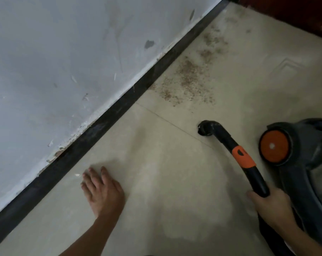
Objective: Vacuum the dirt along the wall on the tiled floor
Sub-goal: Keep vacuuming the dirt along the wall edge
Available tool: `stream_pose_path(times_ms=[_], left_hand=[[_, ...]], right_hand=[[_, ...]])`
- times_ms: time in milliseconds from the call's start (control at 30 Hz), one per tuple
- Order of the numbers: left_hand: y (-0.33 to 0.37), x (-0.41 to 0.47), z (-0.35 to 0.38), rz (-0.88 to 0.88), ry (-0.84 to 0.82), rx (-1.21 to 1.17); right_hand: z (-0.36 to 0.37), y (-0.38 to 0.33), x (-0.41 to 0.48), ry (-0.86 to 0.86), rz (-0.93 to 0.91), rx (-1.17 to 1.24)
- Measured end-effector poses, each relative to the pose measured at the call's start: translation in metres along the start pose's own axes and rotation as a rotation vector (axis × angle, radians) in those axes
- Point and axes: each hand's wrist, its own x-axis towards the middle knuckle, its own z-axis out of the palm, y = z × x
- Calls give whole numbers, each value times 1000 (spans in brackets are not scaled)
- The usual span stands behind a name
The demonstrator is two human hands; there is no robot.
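Left hand: the left hand (101, 191) is lying palm down on the tiled floor (175, 172) in the lower left of the frame, fingers straight and slightly spread, holding nothing, fingertips pointing toward the skirting
Right hand: the right hand (269, 206) is gripping the lower end of the vacuum tube (228, 139) at the lower right, fingers curled round it
Vacuum tube: the black tube, with an orange collar (243, 157) partway up, is slanting up and left from the hand; its bent nozzle (205, 127) is facing down at the floor just above a grout line (165, 119); whether it is touching the tile cannot be told
Dirt: brown grainy dirt (189, 80) is spreading in patches across the upper middle of the frame, running beside the skirting toward the upper right corner and sitting apart from the nozzle
Vacuum body: the dark grey vacuum body (307, 145) with an orange wheel (273, 146) is standing at the right edge, just beside the tube
Wall: the scuffed pale wall (64, 52) is filling the upper left, with a black skirting (119, 106) running diagonally along its foot
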Motion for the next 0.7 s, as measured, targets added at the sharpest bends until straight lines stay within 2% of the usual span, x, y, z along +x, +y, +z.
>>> stream_pose_path(times_ms=[67, 133, 300, 467, 567, 700], left_hand=[[12, 6, -2, 235, 9, -11], [41, 20, -1, 341, 4, -69], [101, 66, 10, 217, 10, -151], [109, 73, 23, 214, 51, -65], [107, 69, 23, 213, 33, -48], [106, 69, 20, 201, 13, -36]], right_hand=[[2, -7, 17, 19, 32, 88], [9, -13, 26, 22, 30, 157], [24, -15, 16, -91, -29, 183], [25, -46, 63, 0, 11, 230], [42, -68, 54, -82, -56, 213], [58, -69, 14, -192, -37, 175]])
